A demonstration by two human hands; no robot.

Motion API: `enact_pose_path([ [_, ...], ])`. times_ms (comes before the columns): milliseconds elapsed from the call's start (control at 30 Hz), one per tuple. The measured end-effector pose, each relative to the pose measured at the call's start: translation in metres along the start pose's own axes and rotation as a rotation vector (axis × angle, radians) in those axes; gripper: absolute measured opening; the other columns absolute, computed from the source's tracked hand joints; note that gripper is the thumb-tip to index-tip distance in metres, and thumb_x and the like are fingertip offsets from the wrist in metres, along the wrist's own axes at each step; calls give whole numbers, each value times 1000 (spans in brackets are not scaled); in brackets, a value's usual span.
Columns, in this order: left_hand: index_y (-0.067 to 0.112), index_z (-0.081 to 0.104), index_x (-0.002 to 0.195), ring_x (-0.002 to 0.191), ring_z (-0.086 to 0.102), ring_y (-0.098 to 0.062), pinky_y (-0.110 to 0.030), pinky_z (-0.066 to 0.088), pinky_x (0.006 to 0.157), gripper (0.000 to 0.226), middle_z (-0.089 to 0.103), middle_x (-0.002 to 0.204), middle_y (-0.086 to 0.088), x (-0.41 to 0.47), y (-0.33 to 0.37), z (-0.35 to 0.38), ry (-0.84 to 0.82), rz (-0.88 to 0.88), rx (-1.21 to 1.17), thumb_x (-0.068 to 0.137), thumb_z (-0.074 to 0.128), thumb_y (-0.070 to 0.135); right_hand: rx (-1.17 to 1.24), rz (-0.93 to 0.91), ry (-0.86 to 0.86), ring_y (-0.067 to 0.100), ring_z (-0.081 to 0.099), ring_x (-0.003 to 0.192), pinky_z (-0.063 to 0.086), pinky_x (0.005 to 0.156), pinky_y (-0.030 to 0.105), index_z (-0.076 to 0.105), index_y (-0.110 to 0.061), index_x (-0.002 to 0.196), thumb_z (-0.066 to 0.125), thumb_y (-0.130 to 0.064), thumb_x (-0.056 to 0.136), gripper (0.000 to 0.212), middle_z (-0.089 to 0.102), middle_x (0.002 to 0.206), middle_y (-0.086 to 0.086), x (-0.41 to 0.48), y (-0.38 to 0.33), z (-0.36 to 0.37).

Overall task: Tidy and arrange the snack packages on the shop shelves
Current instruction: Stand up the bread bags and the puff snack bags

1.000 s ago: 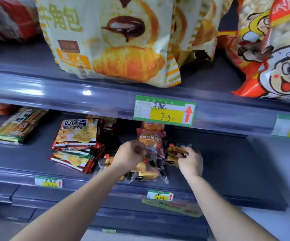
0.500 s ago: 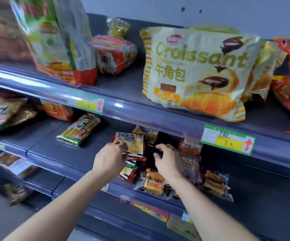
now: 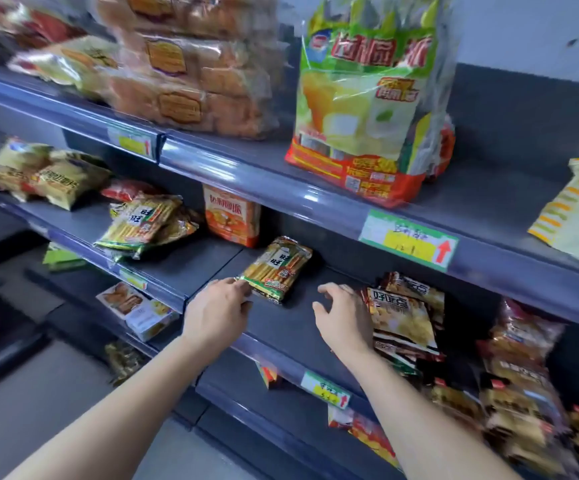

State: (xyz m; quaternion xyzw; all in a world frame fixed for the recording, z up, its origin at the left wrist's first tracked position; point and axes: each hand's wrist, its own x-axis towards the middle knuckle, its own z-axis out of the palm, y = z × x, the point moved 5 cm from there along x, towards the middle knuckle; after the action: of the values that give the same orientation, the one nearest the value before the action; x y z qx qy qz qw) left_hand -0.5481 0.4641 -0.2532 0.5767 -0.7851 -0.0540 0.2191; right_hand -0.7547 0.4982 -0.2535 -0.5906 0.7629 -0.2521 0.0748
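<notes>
Head view: cracker pack (image 3: 276, 268) touching left hand (image 3: 217, 311).

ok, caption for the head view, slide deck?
Left hand touches the corner of a cracker-stick packet on the middle shelf; right hand open beside a stack of red snack packets.

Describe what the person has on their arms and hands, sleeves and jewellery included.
Both arms are bare as far as the picture shows them. No sleeve or cuff shows on the left forearm or the right forearm. The left hand and the right hand wear no gloves. No watch, bracelet or ring is visible on either wrist or hand.
</notes>
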Motion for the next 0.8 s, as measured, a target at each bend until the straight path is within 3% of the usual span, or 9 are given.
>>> enact_pose_path([
  [300, 24, 62, 110, 107, 54, -19, -32, 49, 74, 20, 62, 105, 4, 47, -82, 37, -83, -110, -4, 94, 53, 32, -31, 110, -146, 20, 57, 106, 46, 78, 30, 62, -24, 114, 57, -35, 92, 25, 62, 117, -1, 55, -33, 85],
  [567, 27, 59, 115, 112, 51, -18, -30, 46, 75, 23, 60, 111, 6, 97, -116, 78, -210, -138, 21, 95, 50, 33, 22, 463, -316, 33, 55, 118, 47, 92, 38, 50, -5, 125, 56, -46, 90, 54, 57, 130, 14, 110, -22, 153],
  [700, 26, 60, 115, 112, 52, -19, -32, 48, 76, 23, 60, 111, 5, 111, -132, 86, -251, -139, -7, 95, 50, 33, 289, 706, -248, 34, 62, 107, 50, 83, 36, 60, 1, 111, 75, -28, 81, 44, 63, 120, 20, 123, -15, 168],
  [800, 26, 60, 117, 111, 52, -19, -32, 48, 76, 25, 60, 111, 4, 120, -143, 89, -294, -126, -21, 96, 49, 33, 426, 815, -230, 31, 65, 93, 55, 85, 43, 66, 0, 98, 79, -23, 76, 35, 68, 109, 19, 126, -17, 180],
])
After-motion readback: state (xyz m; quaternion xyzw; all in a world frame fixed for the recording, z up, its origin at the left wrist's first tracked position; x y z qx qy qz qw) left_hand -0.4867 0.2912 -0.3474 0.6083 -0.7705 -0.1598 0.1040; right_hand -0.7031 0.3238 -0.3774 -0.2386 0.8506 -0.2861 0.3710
